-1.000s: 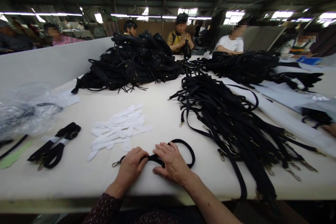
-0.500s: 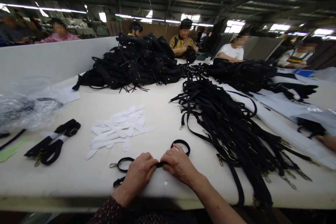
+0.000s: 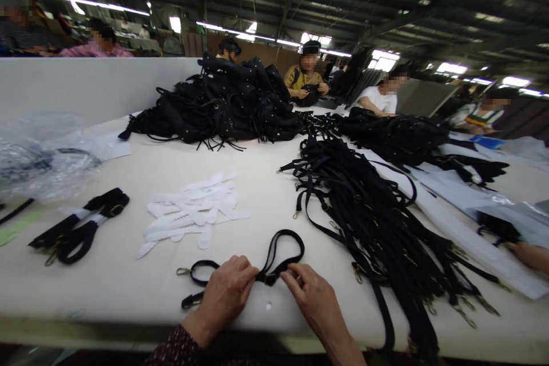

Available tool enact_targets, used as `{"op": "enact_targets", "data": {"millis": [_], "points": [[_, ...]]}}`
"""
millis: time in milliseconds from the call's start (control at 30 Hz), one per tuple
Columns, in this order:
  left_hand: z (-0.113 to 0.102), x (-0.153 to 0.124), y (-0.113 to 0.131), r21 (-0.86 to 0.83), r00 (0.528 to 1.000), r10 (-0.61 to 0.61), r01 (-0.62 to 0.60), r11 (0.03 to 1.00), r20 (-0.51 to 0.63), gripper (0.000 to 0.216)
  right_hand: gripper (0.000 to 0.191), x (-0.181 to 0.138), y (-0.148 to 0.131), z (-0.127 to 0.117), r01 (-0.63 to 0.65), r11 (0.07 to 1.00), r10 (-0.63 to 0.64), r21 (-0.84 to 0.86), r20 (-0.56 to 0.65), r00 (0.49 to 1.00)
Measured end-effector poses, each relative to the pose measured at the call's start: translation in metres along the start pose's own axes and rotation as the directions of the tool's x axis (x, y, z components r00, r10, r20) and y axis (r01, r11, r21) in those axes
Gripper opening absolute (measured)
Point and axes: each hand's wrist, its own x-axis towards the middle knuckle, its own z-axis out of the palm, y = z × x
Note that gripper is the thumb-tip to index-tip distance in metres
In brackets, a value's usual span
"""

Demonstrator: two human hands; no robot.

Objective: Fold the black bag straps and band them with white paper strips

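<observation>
A black webbing strap [image 3: 302,250] lies looped at the table's near edge. My left hand [image 3: 227,291] is closed on it, thumb and forefinger pinching it just left of its slide buckle [image 3: 270,279]. My right hand [image 3: 316,300] pinches the strap right of that buckle, other fingers curled. Beyond the hands the strap makes a tall loop. Past my left hand a smaller loop sticks out, with a brass snap hook [image 3: 183,271] on its end. Some of the strap is hidden beneath my left hand.
White paper strips [image 3: 201,209] lie ahead; a folded, banded strap [image 3: 81,229] is left. A heap of black straps [image 3: 364,223] spreads right, reaching the near edge. Black bags [image 3: 223,103] are piled behind. Clear plastic [image 3: 47,154] lies left. Another person's hand [image 3: 529,254] is at far right.
My right hand has shifted right, away from my left hand, uncovering the buckle between them. The loop beyond now stands taller and more open. The view has tilted slightly.
</observation>
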Motion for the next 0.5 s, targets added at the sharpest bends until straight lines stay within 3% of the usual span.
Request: {"op": "enact_targets", "data": {"millis": [200,367,500], "points": [[0.010,-0.004,0.009,-0.003,0.999,0.023,-0.023,1.000,-0.033,0.020,0.027,0.038,-0.037,0.041,0.184,0.979,-0.188,0.083,0.053,0.981],[0.015,-0.002,-0.001,0.030,0.998,0.045,-0.044,0.999,-0.033,0.016,0.032,0.036,-0.029,0.065,0.328,0.935,-0.328,0.137,-0.023,0.944],[0.005,-0.013,-0.015,0.086,0.982,0.172,-0.165,0.983,-0.081,0.024,0.037,0.034,-0.024,0.060,0.374,0.927,-0.373,0.004,-0.067,0.926]]}}
